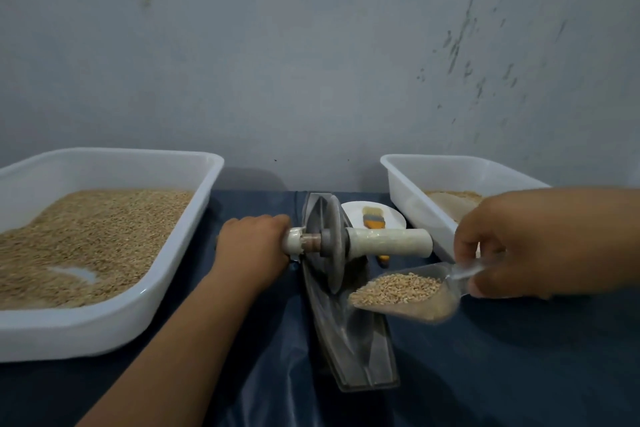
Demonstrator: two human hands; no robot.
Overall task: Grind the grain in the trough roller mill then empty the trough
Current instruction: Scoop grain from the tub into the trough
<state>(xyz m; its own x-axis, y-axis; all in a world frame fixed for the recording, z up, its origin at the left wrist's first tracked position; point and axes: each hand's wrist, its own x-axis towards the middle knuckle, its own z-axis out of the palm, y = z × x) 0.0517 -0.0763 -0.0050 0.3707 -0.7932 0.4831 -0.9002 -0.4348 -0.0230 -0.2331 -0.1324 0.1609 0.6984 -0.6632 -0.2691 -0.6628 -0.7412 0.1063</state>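
One scoop [408, 295] of grain sits pinched in your right hand [530, 243], just above the trough [349, 333] at mid-worktop; your left hand [254, 243] grips the roller's [334, 243] left handle. You're loading: next, tip the scoop gently along the trough.

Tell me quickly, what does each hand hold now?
Left hand: fingers grip the roller handle.
Right hand: fingers pinch the clear scoop full of grain.

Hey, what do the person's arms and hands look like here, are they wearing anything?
Both are bare. The left hand and its forearm show no sleeve, glove, watch or ring. The right hand is also ungloved and ringless, with bare wrist to the frame edge. No markings or bandages show.
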